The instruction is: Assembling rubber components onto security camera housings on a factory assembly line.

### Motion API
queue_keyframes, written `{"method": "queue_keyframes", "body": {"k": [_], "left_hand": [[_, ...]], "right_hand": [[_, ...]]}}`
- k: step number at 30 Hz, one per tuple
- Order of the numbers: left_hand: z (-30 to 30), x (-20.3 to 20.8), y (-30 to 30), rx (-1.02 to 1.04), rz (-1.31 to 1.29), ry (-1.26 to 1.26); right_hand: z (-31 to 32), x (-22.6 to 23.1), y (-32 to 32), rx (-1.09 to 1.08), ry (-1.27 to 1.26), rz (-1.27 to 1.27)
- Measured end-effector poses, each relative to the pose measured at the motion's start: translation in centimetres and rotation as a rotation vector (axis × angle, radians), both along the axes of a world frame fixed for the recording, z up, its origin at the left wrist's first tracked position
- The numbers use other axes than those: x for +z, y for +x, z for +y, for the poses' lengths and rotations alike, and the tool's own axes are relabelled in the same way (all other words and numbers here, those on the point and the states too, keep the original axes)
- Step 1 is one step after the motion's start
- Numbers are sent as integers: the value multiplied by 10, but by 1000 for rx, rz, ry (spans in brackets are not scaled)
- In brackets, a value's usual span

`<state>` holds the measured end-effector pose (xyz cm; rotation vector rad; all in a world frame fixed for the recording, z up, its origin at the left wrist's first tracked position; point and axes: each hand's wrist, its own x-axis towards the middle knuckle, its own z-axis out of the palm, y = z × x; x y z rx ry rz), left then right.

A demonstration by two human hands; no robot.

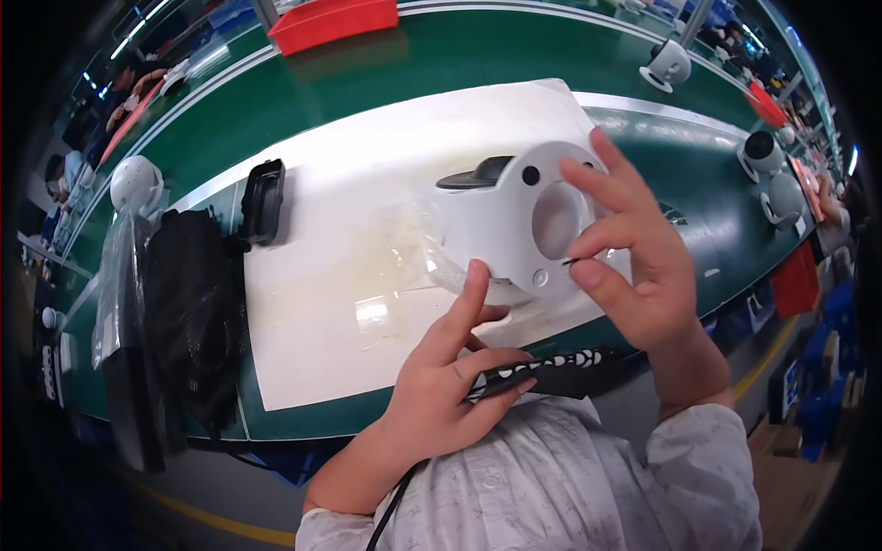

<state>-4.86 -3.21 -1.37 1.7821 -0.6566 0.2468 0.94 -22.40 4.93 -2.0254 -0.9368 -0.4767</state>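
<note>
A white, rounded plastic housing (491, 220) with a large round opening is tilted up over the work mat, a black disc-shaped part (480, 173) on its far left side. One round black spot (530, 174) shows on its face, and a bare round recess (540, 275) lies lower down. My left hand (450, 381) is closed on a narrow black strip with white round spots (560, 362), its raised index fingertip at the housing's lower edge. Beside the opening, my right hand (638, 253) pinches a tiny dark piece (571, 262) between thumb and index finger, other fingers raised.
A white mat (322, 340) covers the green bench. Left are a black tray (264, 202), a black mesh bag (193, 312) and a white device (136, 186) by clear plastic. A red bin (333, 23) stands at the back; more white devices (666, 66) are right. Other people work farther off.
</note>
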Motion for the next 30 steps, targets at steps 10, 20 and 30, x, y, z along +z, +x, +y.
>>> {"method": "queue_keyframes", "body": {"k": [10,20,30], "left_hand": [[-5,4,3,63,-38,108],[-5,0,5,81,-31,106],[-5,3,4,77,-26,86]], "right_hand": [[2,-2,-5,-80,-205,-90],[0,7,-3,-56,-324,-165],[7,9,-30,-291,-732,-544]]}}
